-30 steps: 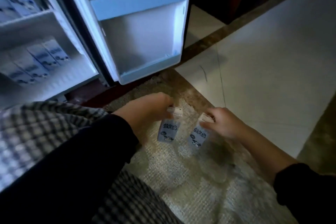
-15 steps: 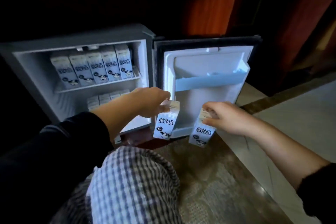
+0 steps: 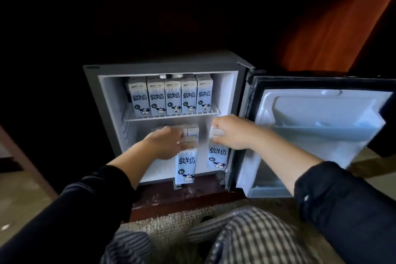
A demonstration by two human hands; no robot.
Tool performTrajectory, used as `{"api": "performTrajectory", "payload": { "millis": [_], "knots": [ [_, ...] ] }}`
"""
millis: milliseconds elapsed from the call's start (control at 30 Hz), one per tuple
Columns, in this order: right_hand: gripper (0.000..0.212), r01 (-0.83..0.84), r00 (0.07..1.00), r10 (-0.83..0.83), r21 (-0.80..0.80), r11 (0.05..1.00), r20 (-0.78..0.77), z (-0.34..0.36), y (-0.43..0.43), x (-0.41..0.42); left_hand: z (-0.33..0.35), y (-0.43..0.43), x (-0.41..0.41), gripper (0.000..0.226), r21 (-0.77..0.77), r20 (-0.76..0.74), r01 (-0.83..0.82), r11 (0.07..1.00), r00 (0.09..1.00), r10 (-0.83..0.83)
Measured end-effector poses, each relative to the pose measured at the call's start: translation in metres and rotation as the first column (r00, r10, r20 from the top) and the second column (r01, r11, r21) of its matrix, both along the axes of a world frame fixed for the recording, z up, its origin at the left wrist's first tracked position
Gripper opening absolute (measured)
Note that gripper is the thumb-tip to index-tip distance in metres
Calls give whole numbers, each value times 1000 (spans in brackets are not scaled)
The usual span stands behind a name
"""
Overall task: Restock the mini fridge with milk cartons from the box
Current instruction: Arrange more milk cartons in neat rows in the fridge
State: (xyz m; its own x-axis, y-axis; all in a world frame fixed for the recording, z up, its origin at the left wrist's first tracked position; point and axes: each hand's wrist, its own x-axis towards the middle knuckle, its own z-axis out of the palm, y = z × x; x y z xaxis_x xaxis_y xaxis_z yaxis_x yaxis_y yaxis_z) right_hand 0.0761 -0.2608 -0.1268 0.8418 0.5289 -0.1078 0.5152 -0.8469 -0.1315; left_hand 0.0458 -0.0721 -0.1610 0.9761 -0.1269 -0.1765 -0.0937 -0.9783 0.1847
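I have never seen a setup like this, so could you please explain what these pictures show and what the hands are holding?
There is no robot here: every picture comes from one camera worn on a person's head, looking down at their bare hands. The left hand grips the left-hand carton by its top, and the right hand grips the right-hand carton likewise, both at the mouth of the lower compartment of the open mini fridge. Five cartons stand in a row on the upper shelf, with other cartons at the back below. The door is swung open to the right.
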Motion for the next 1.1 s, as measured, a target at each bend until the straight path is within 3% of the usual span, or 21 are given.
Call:
{"api": "performTrajectory", "payload": {
  "millis": [100, 267, 533, 633, 933, 1100],
  "knots": [
    [28, -15, 999, 13, -46, 999, -42, -17, 31, 25, -25, 11, 14, 55, 5, -5, -44, 999, 999, 44],
    [7, -6, 996, 1, -61, 998, -94, -58, 67, 63, -47, 22, 44, 46, 73, -26, -97, 993, 995, 99],
    [27, 45, 985, -63, -116, 992, -162, -126, 85, 116, -86, 37, 97, 35, -9, -85, -36, 999, 996, 35],
    [24, 46, 987, -62, -107, 993, -152, -148, 82, 131, -109, 35, 110, 37, -29, -87, -47, 998, 995, 44],
    [25, 59, 989, -67, -64, 996, -133, -189, 80, 158, -156, 31, 137, 33, -146, -104, -185, 972, 980, 171],
    [42, 52, 989, -58, -44, 998, -136, -202, 79, 171, -173, 24, 143, 29, -198, -80, -217, 956, 976, 204]
  ]
}}
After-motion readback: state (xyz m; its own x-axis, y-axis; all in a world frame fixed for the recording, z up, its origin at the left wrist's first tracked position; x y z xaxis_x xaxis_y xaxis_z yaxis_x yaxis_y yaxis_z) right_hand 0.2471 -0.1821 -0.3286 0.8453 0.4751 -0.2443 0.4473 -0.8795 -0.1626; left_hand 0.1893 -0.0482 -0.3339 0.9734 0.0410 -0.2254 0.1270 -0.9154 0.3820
